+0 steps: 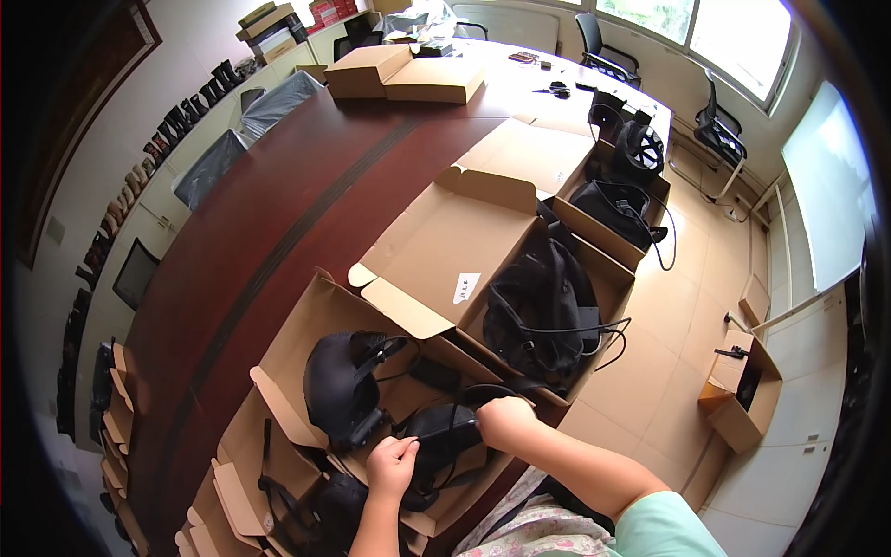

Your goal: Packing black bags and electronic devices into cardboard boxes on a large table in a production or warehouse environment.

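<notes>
At the near edge of the table, both of my hands are over an open cardboard box (288,353). My left hand (391,467) is closed in a pinch on one end of a black band (447,436). On its other end my right hand (506,423) is curled in a fist. The band looks taut between them. Beneath it lie black gear (432,420) and loose straps, partly hidden by my hands. Left of these, in the same box, a rounded black cap-like piece (340,390) stands with a thin cable attached.
Beyond stands an open box with a black bag (543,302) and cable; farther boxes hold another black bag (608,204) and headgear (640,148). More opened boxes (241,501) sit at lower left. Two closed cartons (408,76) rest on the far tabletop. A box (742,385) is on the floor.
</notes>
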{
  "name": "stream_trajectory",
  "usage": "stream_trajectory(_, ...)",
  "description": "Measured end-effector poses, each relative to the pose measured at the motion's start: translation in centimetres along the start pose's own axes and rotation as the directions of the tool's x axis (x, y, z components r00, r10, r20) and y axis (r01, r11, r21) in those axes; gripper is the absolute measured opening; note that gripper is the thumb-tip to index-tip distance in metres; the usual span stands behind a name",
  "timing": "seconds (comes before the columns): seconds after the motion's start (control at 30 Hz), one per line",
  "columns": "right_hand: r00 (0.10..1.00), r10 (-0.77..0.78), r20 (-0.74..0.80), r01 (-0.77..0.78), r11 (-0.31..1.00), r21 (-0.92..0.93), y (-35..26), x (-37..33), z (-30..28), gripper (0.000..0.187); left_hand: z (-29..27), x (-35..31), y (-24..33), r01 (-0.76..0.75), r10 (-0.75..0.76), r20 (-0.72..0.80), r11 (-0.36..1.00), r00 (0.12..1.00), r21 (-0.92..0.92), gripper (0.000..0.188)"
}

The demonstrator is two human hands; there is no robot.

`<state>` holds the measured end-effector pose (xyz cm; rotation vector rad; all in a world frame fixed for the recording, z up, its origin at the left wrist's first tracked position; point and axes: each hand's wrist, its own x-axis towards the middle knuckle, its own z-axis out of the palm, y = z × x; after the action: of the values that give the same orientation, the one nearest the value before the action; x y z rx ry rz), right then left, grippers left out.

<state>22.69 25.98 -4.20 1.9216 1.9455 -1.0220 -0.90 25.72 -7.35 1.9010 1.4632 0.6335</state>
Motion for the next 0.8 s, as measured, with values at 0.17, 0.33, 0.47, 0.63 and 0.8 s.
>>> stream_trajectory(0.17,0.998,0.051,0.021,-0.051,0.999,-0.012,1.0,0.4,0.7,0.017,-0.2,-0.2,-0.5,0.058,-0.059,-0.046,0.998,0.997,-0.032,0.012)
stream_trajectory(0.33,0.997,0.064,0.036,-0.065,0.997,0.03,1.8,-0.1,1.4,0.016,-0.1,-0.8,-1.4,0.045,-0.046,-0.045,0.999,0.998,-0.005,0.012)
stream_trajectory(0.47,0.999,0.046,-0.016,-0.047,0.996,-0.079,2.7,-0.2,2.8,0.018,0.4,-0.7,-1.4,0.103,-0.103,-0.016,0.995,0.995,-0.002,0.014)
stream_trajectory(0.63,0.772,-0.223,-0.595,0.306,0.951,0.041,1.6,-2.3,4.4,0.015,0.6,1.2,-1.7,0.024,-0.024,-0.015,1.0,1.0,0.004,0.018)
stream_trajectory(0.8,0.758,-0.544,-0.36,0.522,0.837,-0.166,0.1,-2.1,8.5,0.017,-0.1,1.0,-0.2,-0.209,0.233,-0.066,0.943,0.97,0.258,0.02)
